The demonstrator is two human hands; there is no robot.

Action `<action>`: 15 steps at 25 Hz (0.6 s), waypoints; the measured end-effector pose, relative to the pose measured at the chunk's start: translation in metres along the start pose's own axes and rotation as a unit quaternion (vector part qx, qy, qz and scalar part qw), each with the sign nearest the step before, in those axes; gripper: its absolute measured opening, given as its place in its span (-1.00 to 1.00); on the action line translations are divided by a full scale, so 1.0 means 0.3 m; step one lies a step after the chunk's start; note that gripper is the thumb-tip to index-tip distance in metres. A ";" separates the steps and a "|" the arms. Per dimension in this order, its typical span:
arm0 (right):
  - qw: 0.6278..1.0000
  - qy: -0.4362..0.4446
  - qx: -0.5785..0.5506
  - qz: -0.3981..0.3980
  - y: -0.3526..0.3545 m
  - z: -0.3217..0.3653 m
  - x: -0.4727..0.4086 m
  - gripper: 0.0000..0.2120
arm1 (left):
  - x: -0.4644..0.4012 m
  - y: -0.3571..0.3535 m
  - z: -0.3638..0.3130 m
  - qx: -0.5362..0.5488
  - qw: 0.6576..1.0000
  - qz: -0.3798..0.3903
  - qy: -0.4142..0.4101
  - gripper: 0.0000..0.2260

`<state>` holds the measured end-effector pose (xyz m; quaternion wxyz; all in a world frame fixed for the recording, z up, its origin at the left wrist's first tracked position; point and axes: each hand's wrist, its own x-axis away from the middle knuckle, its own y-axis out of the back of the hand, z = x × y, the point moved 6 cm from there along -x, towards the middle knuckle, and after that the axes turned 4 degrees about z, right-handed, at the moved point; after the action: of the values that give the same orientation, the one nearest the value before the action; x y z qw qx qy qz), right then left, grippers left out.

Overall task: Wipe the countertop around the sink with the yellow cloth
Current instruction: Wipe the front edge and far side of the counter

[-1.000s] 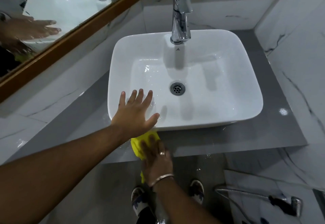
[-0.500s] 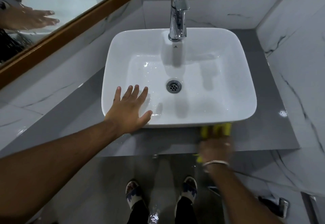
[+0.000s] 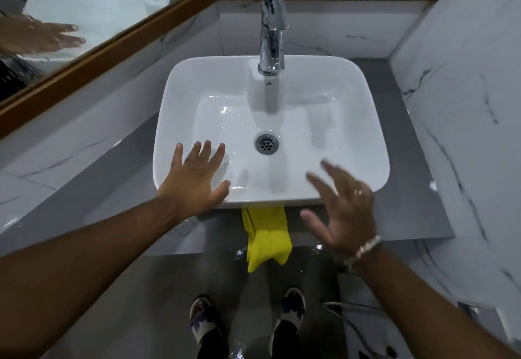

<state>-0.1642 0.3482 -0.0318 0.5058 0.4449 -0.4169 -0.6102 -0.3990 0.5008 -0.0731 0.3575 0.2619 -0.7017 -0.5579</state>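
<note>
The yellow cloth (image 3: 267, 232) lies bunched on the grey countertop (image 3: 408, 212) in front of the white sink (image 3: 363, 99), one end hanging over the counter's front edge. My left hand (image 3: 194, 181) rests flat, fingers spread, on the sink's front-left rim. My right hand (image 3: 344, 209) hovers with fingers apart just right of the cloth, over the sink's front-right corner, holding nothing. It is slightly blurred.
A chrome tap (image 3: 272, 34) stands at the back of the sink, a drain (image 3: 266, 143) in its middle. A wood-framed mirror (image 3: 84, 0) runs along the left wall. Marble wall (image 3: 465, 105) closes the right side. A hose (image 3: 355, 327) lies on the wet floor by my feet.
My right hand swept the cloth rightward along the counter's front strip, then let go and lifted away. The cloth now lies at the middle front. My left hand stayed on the rim.
</note>
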 end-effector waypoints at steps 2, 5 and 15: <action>0.993 -0.062 0.079 0.055 -0.012 -0.075 -0.120 -0.23 | 0.003 0.002 -0.001 -0.004 1.000 0.000 -0.002 -0.29; 0.973 -0.091 0.146 0.153 -0.101 -0.125 -0.174 -0.18 | 0.002 -0.004 -0.005 -0.017 1.000 0.008 0.001 -0.28; 0.974 -0.085 0.133 0.164 -0.120 -0.130 -0.165 -0.20 | 0.308 -0.190 -0.468 0.061 0.960 -0.123 -0.246 -0.58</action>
<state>-0.1309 0.4001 -0.0704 0.4977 0.3807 -0.6031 -0.4935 -0.3454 0.3327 -0.0919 0.0863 0.2221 -0.7631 -0.6007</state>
